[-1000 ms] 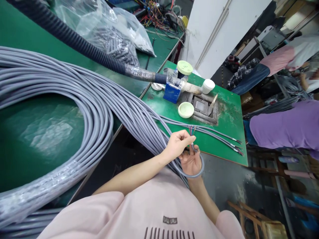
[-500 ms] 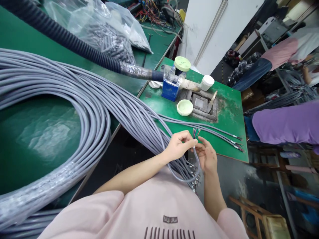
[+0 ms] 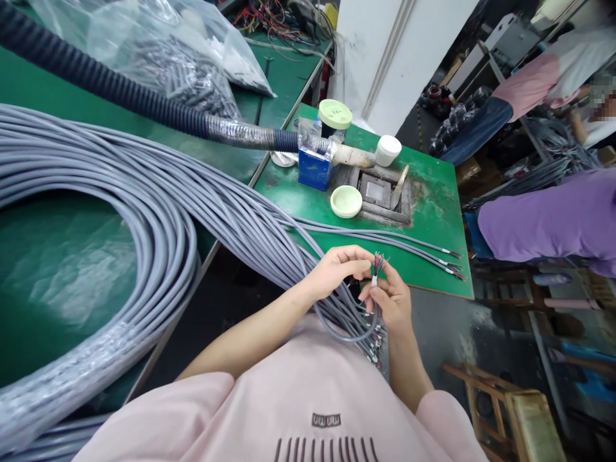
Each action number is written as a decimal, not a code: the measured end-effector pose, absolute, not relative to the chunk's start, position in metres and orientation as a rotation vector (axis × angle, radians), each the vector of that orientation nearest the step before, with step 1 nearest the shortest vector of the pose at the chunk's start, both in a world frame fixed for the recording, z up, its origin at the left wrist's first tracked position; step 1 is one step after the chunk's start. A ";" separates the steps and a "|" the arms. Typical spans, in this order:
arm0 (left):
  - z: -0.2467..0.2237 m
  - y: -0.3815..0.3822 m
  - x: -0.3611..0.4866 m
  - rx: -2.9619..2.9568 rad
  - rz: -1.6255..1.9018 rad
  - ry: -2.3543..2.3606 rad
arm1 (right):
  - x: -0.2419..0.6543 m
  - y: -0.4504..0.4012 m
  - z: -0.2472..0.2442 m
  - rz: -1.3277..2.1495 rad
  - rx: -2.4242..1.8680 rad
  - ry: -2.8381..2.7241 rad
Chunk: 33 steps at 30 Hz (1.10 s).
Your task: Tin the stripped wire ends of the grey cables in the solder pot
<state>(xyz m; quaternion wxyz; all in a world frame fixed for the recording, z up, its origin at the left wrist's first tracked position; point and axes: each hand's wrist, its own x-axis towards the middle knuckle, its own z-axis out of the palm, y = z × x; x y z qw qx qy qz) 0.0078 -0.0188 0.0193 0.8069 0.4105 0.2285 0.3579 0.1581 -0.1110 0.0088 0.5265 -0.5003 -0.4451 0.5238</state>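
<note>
A grey cable (image 3: 353, 337) bends up between my hands, with a white band near its end and thin coloured wires (image 3: 378, 262) fanned out above it. My right hand (image 3: 392, 298) pinches the cable around the white band. To the left of the wires, my left hand (image 3: 341, 269) has its fingers curled, the fingertips at the wires; whether they grip any is too small to tell. Beneath my left hand runs a thick bundle of grey cables (image 3: 245, 218), coming from the big coil on the left. Several stripped cable ends (image 3: 452, 269) lie on the green board.
The green board (image 3: 433, 192) carries a solder pot (image 3: 378, 190), a pale green dish (image 3: 346, 201), a white cup (image 3: 387, 150) and a blue box (image 3: 314, 169) under a black hose (image 3: 158, 106). People stand at the right; a wooden stool (image 3: 529, 417) is lower right.
My right hand has closed on the cable by the white band. My left hand has moved off the band to the left side of the wires. The wires now stand closer together.
</note>
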 end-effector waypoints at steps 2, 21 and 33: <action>0.019 -0.018 0.009 0.878 0.800 0.537 | 0.157 -0.111 0.009 1.264 -1.182 -1.064; 0.024 -0.023 0.013 0.897 0.930 0.654 | 0.154 -0.105 0.007 1.184 -1.182 -1.027; 0.023 -0.026 0.018 0.889 0.987 0.708 | 0.144 -0.081 0.038 0.606 -1.579 -1.362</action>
